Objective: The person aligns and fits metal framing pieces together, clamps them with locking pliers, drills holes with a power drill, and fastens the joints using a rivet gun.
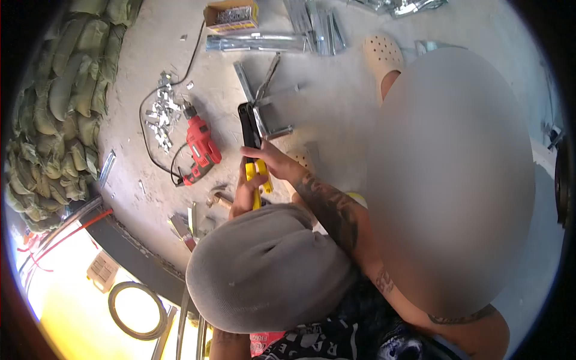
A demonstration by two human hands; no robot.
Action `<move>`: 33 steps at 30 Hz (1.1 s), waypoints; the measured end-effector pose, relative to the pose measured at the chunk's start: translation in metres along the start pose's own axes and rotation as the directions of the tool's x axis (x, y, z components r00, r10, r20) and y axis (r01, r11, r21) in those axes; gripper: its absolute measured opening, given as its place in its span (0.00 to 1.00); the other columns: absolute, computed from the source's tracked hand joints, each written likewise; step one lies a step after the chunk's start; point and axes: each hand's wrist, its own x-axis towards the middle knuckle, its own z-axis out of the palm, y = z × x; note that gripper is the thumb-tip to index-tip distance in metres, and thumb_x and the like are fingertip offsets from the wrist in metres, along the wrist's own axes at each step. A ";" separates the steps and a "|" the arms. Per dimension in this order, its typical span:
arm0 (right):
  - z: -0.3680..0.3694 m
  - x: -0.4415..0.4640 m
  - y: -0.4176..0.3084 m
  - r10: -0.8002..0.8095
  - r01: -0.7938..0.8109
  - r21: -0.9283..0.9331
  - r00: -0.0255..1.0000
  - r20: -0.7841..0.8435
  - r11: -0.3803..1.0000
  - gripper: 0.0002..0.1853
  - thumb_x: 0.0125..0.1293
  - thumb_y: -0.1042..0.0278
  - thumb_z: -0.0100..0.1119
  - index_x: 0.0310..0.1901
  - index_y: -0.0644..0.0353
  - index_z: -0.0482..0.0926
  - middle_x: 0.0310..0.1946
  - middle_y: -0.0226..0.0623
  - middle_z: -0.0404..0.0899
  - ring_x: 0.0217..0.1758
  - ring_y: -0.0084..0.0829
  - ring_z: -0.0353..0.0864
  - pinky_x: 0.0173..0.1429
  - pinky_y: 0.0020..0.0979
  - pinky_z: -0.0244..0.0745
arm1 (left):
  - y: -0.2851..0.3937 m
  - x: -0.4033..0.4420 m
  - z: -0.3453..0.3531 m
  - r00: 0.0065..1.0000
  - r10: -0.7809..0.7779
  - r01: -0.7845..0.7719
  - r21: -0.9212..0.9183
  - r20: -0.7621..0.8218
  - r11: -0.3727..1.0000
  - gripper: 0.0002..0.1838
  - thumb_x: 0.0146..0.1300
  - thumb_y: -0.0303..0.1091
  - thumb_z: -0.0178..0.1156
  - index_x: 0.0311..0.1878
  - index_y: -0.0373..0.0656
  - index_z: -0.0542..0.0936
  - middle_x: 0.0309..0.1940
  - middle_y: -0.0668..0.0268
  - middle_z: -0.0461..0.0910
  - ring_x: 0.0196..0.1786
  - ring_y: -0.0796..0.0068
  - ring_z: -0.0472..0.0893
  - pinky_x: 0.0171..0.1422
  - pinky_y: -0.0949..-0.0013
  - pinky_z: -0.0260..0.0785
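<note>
Both hands are closed around a plier-like hand tool (248, 129) with a long black head and yellow handles. My left hand (243, 193) wraps the lower yellow handles from the left. My right hand (271, 159), at the end of the tattooed forearm, grips higher, where the black part meets the yellow. Close beside the tool's black head lies a metal channel frame (267, 117) with bent pieces; whether the jaws touch it I cannot tell. A grey-clothed knee (264, 270) hides part of my left arm.
A red corded drill (203, 144) lies left of the tool, near scattered small metal clips (162, 114). A hammer (221, 198) is below. At the back are a box of screws (233, 16) and metal channels (258, 43). Filled sacks (66, 84) are stacked left. A blurred patch covers the right side.
</note>
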 end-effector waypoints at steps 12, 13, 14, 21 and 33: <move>-0.018 0.010 0.021 0.153 -0.132 0.264 0.986 -0.060 0.955 0.23 0.77 0.43 0.46 0.48 0.58 0.75 0.35 0.30 0.76 0.35 0.24 0.75 0.45 0.27 0.75 | 0.010 0.002 -0.008 0.987 -0.035 0.091 0.365 -0.157 0.927 0.33 0.58 0.33 0.68 0.63 0.35 0.65 0.42 0.61 0.80 0.45 0.72 0.81 0.48 0.65 0.74; -0.023 0.008 0.023 0.113 -0.109 0.220 0.994 -0.008 0.969 0.21 0.77 0.43 0.46 0.44 0.56 0.73 0.34 0.31 0.76 0.34 0.25 0.75 0.43 0.27 0.74 | 0.046 -0.028 0.011 0.984 -0.061 0.092 0.187 -0.167 0.978 0.35 0.56 0.35 0.67 0.66 0.38 0.65 0.48 0.61 0.78 0.50 0.72 0.77 0.53 0.66 0.70; -0.016 0.007 0.017 0.095 -0.078 0.270 0.994 -0.051 0.960 0.22 0.77 0.41 0.45 0.42 0.55 0.74 0.31 0.27 0.75 0.32 0.22 0.73 0.40 0.26 0.71 | 0.058 -0.033 0.015 0.985 -0.069 0.106 0.239 -0.158 0.965 0.38 0.55 0.33 0.66 0.68 0.40 0.63 0.50 0.61 0.77 0.51 0.71 0.76 0.54 0.66 0.70; -0.006 0.006 0.008 -0.055 0.051 -0.142 0.998 -0.025 0.989 0.18 0.65 0.49 0.66 0.38 0.56 0.76 0.29 0.26 0.74 0.33 0.21 0.74 0.38 0.25 0.68 | 0.002 -0.001 0.002 0.998 -0.061 0.061 -0.081 -0.002 0.995 0.46 0.49 0.26 0.62 0.74 0.47 0.57 0.48 0.64 0.74 0.50 0.69 0.74 0.52 0.66 0.69; 0.002 -0.004 -0.010 0.206 -0.164 0.467 0.978 -0.041 0.869 0.20 0.75 0.47 0.53 0.46 0.58 0.79 0.36 0.28 0.78 0.40 0.22 0.75 0.46 0.28 0.72 | -0.035 0.030 0.010 0.937 -0.022 0.120 0.264 -0.348 0.957 0.21 0.68 0.48 0.63 0.37 0.33 0.80 0.26 0.59 0.80 0.28 0.75 0.81 0.31 0.71 0.72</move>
